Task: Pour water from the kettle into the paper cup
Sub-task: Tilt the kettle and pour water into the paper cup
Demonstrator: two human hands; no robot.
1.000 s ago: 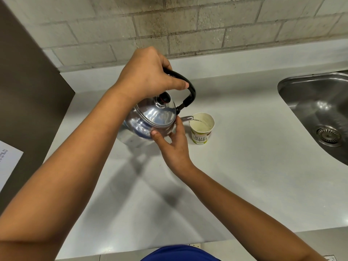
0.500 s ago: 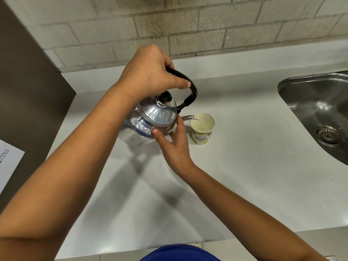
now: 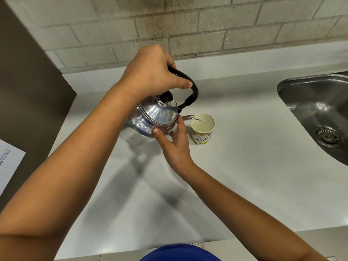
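A shiny steel kettle [image 3: 150, 119] with a black handle and black lid knob hangs tilted to the right above the counter. My left hand [image 3: 152, 72] grips its handle from above. My right hand [image 3: 175, 144] rests its thumb and fingers against the kettle's lower side, fingers spread. The short spout sits over the rim of a paper cup [image 3: 201, 134] printed "HELLO SUMMER", which stands upright on the counter just right of the kettle. A thin stream of water runs from the spout into the cup, and water shows inside it.
The pale grey counter [image 3: 244, 166] runs to a steel sink [image 3: 320, 113] with a drain at the right. A brick wall rises behind. A dark panel stands at the left, with a white sheet of paper [image 3: 9, 162] on it.
The kettle and both hands have barely moved; the pour into the cup goes on and the view has shifted slightly.
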